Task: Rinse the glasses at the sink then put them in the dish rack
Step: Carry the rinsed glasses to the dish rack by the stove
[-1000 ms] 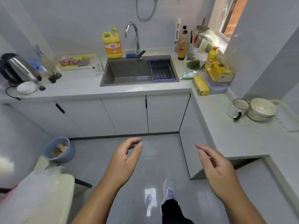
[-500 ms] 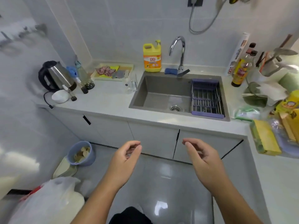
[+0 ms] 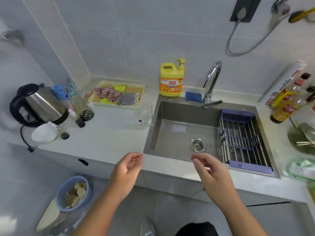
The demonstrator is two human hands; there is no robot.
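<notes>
Clear glasses (image 3: 144,116) stand on the white counter just left of the grey sink (image 3: 180,133); how many I cannot tell. A purple-framed dish rack (image 3: 242,138) with metal bars sits across the sink's right part. The chrome tap (image 3: 211,84) rises behind the basin. My left hand (image 3: 127,169) hovers in front of the counter edge, below the glasses, fingers loosely curled and holding nothing. My right hand (image 3: 209,169) hangs over the sink's front rim, fingers relaxed and holding nothing.
A yellow detergent bottle (image 3: 171,79) and a blue sponge (image 3: 193,96) stand behind the sink. A tray of cloths (image 3: 117,94), a kettle (image 3: 39,104) and a white bowl (image 3: 44,133) sit at left. Sauce bottles (image 3: 286,103) stand at right. A blue bin (image 3: 75,193) is on the floor.
I have stepped closer to the sink, which now fills the view. Both hands have risen from over the floor to the counter's front edge, still holding nothing.
</notes>
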